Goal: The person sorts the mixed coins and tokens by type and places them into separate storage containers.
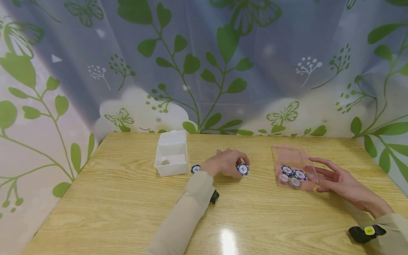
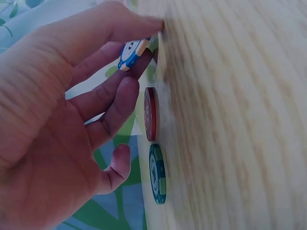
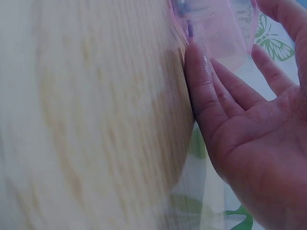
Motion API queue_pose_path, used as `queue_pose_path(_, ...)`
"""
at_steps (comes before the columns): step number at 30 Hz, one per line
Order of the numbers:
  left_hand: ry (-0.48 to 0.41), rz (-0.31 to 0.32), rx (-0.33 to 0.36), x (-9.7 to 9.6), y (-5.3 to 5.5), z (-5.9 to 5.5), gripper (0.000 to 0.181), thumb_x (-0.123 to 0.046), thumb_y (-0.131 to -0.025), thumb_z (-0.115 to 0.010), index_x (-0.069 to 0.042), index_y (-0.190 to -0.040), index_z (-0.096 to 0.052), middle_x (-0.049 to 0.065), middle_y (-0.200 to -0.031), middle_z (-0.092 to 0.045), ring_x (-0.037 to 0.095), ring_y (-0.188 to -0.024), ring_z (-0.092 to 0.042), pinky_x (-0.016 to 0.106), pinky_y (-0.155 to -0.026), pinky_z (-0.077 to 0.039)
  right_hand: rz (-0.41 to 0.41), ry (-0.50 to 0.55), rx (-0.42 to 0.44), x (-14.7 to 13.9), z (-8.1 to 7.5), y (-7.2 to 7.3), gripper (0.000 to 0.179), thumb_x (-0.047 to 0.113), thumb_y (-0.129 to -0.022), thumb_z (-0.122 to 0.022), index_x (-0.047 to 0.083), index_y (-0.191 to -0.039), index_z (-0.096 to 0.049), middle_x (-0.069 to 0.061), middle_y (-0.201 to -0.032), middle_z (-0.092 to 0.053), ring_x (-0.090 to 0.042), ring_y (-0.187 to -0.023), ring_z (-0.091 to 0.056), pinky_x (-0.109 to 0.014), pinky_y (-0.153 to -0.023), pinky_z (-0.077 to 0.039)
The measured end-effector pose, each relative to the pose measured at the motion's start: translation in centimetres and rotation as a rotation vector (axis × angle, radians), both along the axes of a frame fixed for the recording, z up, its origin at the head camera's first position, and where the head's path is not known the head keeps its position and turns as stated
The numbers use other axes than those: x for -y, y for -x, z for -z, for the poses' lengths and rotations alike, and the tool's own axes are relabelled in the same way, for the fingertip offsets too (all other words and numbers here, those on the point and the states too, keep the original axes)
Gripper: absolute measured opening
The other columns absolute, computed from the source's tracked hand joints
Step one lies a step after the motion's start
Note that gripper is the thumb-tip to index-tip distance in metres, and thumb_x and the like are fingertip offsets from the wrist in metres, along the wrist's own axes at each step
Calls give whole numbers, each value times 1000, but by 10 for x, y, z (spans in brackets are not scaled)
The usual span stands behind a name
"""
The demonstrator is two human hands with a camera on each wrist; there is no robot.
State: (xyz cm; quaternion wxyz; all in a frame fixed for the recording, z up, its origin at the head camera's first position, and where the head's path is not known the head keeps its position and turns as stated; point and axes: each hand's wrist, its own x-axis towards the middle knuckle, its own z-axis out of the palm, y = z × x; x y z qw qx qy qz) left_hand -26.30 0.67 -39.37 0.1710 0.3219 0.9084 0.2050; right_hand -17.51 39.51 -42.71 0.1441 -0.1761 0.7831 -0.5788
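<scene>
My left hand [image 1: 226, 163] pinches a blue-and-white poker chip [image 1: 243, 169] at its edge between thumb and fingers, close over the table. In the left wrist view a red poker chip [image 2: 150, 114] and a green poker chip [image 2: 157, 173] lie on the wood beside that palm; the hand hides them in the head view. Another blue poker chip [image 1: 196, 169] shows beside the left wrist. My right hand [image 1: 341, 182] rests with extended fingers against the right side of a see-through pink box [image 1: 280, 154]. Several chips, blue ones [image 1: 300, 175] among them, lie inside it.
A white box [image 1: 172, 169] with its lid raised stands left of the left hand, a small round piece [image 1: 165, 162] inside it. The wooden table [image 1: 255, 219] ends at a patterned curtain [image 1: 204, 88] behind both boxes.
</scene>
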Motion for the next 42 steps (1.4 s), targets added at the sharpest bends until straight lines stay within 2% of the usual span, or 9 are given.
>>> queue_pose_path(3,1,7,22,1,-1,-1,45,-12,-84,-78,-28,-125,-68,-12,-103,-69,9,-101,-60,66,-119,-21,2,1,-2,0,0,0,63,-2,-106,-46,18,-162,-25,28,-141,-57,12,-122,-57,-30,-81,-60)
queue_pose_path(8,2,11,39,1,-2,-2,40,-14,-85,-80,-30,-122,-71,-13,-102,-70,9,-103,-60,64,-119,-21,4,-11,-4,0,0,0,62,-1,-107,-46,18,-162,-25,28,-141,-57,12,-122,-57,-30,-81,-60)
queue_pose_path(12,6,13,31,2,-2,-1,37,-17,-86,-81,-29,-119,-70,-12,-101,-70,10,-103,-60,62,-117,-24,6,-12,-4,0,0,0,63,-1,-107,-46,19,-162,-25,28,-141,-57,12,-121,-57,-30,-81,-60)
queue_pose_path(19,0,7,10,3,-2,1,36,-20,-84,-81,-29,-116,-66,-12,-96,-66,10,-97,-57,53,-107,-32,19,-36,-2,-1,0,0,64,0,-107,-47,21,-162,-25,31,-140,-55,14,-121,-56,-30,-81,-60)
queue_pose_path(28,-93,17,-7,0,-2,0,36,-26,-84,-81,-29,-116,-64,-13,-91,-66,5,-84,-60,47,-101,-35,16,-31,-1,-1,0,1,62,0,-107,-47,20,-162,-25,29,-140,-57,14,-121,-56,-31,-81,-60)
queue_pose_path(35,-210,37,-26,-5,-5,-3,35,-25,-84,-80,-28,-115,-64,-9,-94,-65,6,-79,-62,26,-80,-46,23,-38,4,-1,1,1,62,1,-107,-47,20,-162,-26,30,-140,-56,15,-121,-55,-30,-81,-60)
queue_pose_path(38,-249,38,-27,-7,-6,-5,36,-25,-83,-79,-28,-115,-63,-8,-94,-64,7,-77,-61,22,-72,-47,27,-38,6,-1,1,1,62,1,-107,-48,20,-162,-26,30,-140,-56,15,-121,-55,-30,-81,-60)
queue_pose_path(42,-284,49,-23,-13,-7,-6,37,-25,-82,-78,-29,-115,-63,-7,-93,-64,8,-75,-59,21,-69,-47,32,-35,10,-2,2,1,62,1,-107,-48,21,-161,-26,31,-139,-56,15,-120,-55,-30,-81,-60)
